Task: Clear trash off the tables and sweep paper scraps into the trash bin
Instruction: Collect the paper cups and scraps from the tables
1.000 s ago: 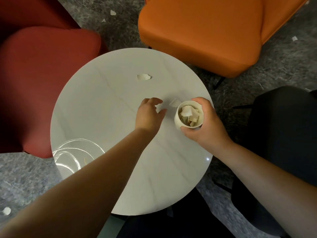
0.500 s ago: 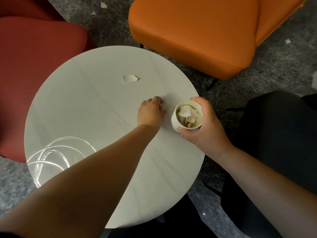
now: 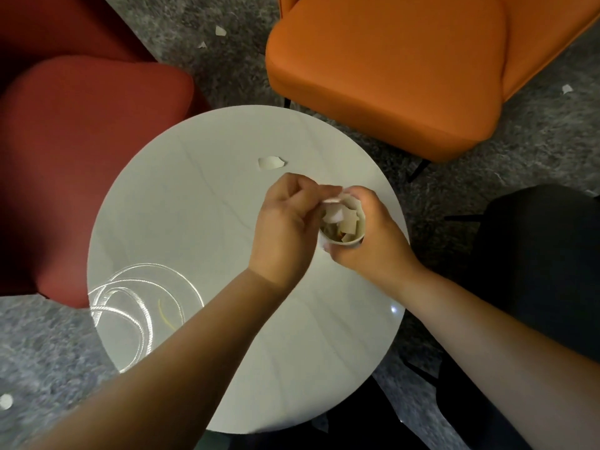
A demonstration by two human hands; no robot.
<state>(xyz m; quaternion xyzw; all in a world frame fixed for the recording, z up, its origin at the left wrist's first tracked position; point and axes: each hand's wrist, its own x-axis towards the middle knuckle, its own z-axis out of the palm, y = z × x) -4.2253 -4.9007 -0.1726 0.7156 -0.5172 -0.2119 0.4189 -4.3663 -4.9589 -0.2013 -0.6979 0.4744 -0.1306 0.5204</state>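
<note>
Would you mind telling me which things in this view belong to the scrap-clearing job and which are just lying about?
Part of the job:
- paper cup of scraps, held by the right hand
- scrap pinched in the left hand at the cup's rim
- loose scrap on the round table
- floor scraps

Just lying about:
- orange chair
- red chair
- black chair

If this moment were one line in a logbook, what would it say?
left hand: dropping paper scrap into cup | right hand: grip on paper cup | table: one scrap left
</note>
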